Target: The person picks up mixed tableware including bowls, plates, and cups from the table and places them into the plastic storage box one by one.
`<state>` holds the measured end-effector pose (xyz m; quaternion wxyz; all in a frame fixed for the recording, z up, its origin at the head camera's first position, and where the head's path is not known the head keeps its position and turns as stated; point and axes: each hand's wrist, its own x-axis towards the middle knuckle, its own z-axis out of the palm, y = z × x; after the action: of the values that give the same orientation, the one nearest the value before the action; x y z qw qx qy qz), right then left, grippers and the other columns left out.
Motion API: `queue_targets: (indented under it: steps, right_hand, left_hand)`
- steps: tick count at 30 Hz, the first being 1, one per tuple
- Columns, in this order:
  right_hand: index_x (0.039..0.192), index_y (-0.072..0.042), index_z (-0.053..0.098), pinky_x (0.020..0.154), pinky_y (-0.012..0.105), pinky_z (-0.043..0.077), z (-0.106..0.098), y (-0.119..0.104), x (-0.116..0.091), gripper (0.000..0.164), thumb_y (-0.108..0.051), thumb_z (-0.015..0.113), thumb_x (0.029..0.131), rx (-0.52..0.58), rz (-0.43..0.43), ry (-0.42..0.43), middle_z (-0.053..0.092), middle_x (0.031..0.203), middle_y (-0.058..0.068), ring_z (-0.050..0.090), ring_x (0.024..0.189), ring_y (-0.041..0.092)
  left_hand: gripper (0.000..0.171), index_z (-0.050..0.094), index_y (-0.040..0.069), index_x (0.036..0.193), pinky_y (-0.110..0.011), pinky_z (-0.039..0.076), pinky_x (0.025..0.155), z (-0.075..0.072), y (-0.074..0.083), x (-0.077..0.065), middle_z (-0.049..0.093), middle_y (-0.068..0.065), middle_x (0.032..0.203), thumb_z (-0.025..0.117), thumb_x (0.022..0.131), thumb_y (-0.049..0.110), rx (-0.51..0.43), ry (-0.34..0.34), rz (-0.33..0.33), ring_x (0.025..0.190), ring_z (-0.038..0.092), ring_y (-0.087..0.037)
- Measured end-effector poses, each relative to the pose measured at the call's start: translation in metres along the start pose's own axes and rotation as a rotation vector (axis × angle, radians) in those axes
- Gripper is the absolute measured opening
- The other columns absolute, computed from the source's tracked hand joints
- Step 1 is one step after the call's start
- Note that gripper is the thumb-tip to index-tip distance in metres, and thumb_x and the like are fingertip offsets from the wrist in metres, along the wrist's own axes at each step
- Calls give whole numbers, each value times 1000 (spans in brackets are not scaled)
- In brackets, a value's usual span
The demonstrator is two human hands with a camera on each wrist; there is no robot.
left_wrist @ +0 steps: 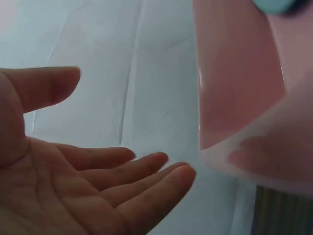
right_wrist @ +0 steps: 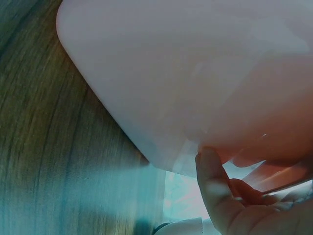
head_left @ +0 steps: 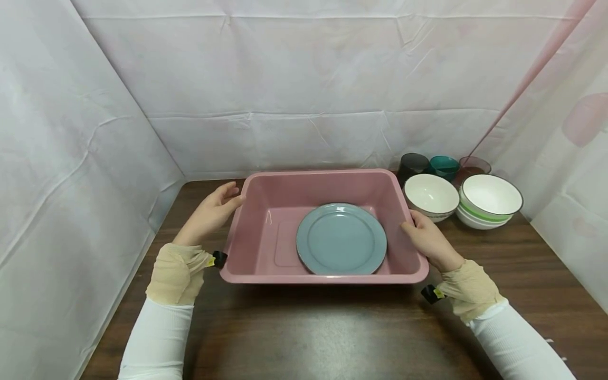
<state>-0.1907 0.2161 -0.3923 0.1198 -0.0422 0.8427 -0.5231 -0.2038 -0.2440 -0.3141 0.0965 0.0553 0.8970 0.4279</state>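
Note:
A pink rectangular tub (head_left: 323,278) stands on the table in the head view. Inside it, toward the right, lies a round blue-grey plate (head_left: 342,240). My left hand (head_left: 211,214) is at the tub's left rim; the left wrist view has its relaxed fingers (left_wrist: 156,196) spread, with a gap to the tub's pink wall (left_wrist: 234,68). My right hand (head_left: 432,240) grips the right rim, thumb over the edge and fingers on the outside. In the right wrist view its fingers (right_wrist: 212,181) press against the tub's outer side (right_wrist: 146,73).
Behind the tub's right corner stand a dark cup (head_left: 413,162), a teal cup (head_left: 444,166) and a pinkish clear cup (head_left: 475,166). In front of them sit a white bowl (head_left: 431,194) and stacked bowls (head_left: 491,196). White cloth (head_left: 304,79) hangs around the wooden table (head_left: 304,332).

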Motion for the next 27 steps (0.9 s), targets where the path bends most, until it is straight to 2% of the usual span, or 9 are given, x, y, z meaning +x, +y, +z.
queue_targets:
  steps: [7, 13, 15, 19, 22, 27]
  right_hand:
    - [147, 8, 27, 86, 24, 50, 0, -1, 0, 50, -16, 33, 103, -3, 1, -1, 44, 139, 30, 51, 121, 34]
    - [146, 8, 28, 86, 24, 49, 0, -1, 1, 50, -16, 33, 103, -7, 4, 3, 45, 139, 30, 51, 120, 34]
    - [147, 7, 28, 86, 23, 49, 0, -2, 1, 50, -16, 33, 103, -9, 9, 3, 45, 139, 29, 51, 121, 34]
    - [147, 7, 29, 84, 21, 49, 0, -1, 1, 50, -16, 33, 103, -9, 12, 4, 46, 138, 29, 51, 119, 33]
    - [146, 8, 30, 82, 21, 49, 1, -1, 2, 50, -16, 34, 102, -12, 7, 8, 47, 136, 29, 53, 117, 32]
    - [145, 8, 32, 81, 22, 50, 0, -2, 1, 49, -16, 34, 102, -22, 12, 16, 49, 134, 29, 54, 115, 31]
  left_hand:
    - [80, 11, 1, 156, -56, 30, 115, -3, -18, -3, 26, -22, 159, 46, 101, 47, -8, -41, -8, 143, 33, -41]
    - [75, 11, -7, 154, -55, 36, 112, 8, -38, -3, 27, -29, 156, 46, 103, 35, -51, -83, -24, 140, 36, -43]
    - [74, 13, -7, 153, -51, 42, 107, 14, -45, -2, 32, -30, 153, 48, 103, 34, -72, -88, -22, 136, 43, -42]
    - [71, 17, -6, 153, -40, 55, 91, 22, -55, 0, 44, -30, 145, 51, 102, 29, -126, -93, -26, 118, 59, -37]
    - [67, 23, -7, 150, -35, 58, 82, 28, -60, 0, 52, -31, 136, 55, 100, 24, -155, -89, -27, 106, 66, -33]
    - [60, 34, -10, 143, -36, 59, 77, 35, -67, 0, 59, -32, 122, 58, 97, 19, -156, -58, -24, 96, 69, -31]
